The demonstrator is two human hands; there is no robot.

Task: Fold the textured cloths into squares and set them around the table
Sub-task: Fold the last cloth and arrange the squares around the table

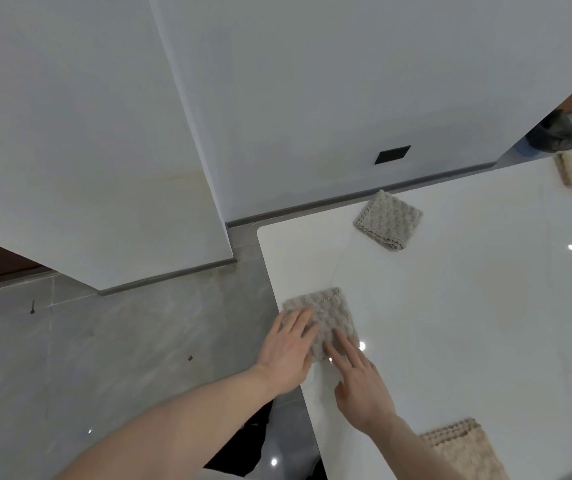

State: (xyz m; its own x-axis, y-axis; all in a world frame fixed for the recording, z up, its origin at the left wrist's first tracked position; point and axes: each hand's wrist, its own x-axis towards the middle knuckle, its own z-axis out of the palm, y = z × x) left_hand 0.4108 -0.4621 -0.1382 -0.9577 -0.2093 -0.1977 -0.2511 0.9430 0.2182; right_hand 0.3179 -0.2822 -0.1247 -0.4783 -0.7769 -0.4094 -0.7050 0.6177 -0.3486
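The white counter [450,306] carries a folded grey textured cloth [326,313] at its left edge, lower centre of the frame. The left hand [288,351] and right hand [360,382] both press its near side with fingers [338,344] straight and slightly spread, gripping nothing. The cloth lies just beyond both sets of fingertips, toward upper right.

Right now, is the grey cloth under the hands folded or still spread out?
Folded. The grey cloth lies as a compact square by the table edge, both hands pressing flat on it.
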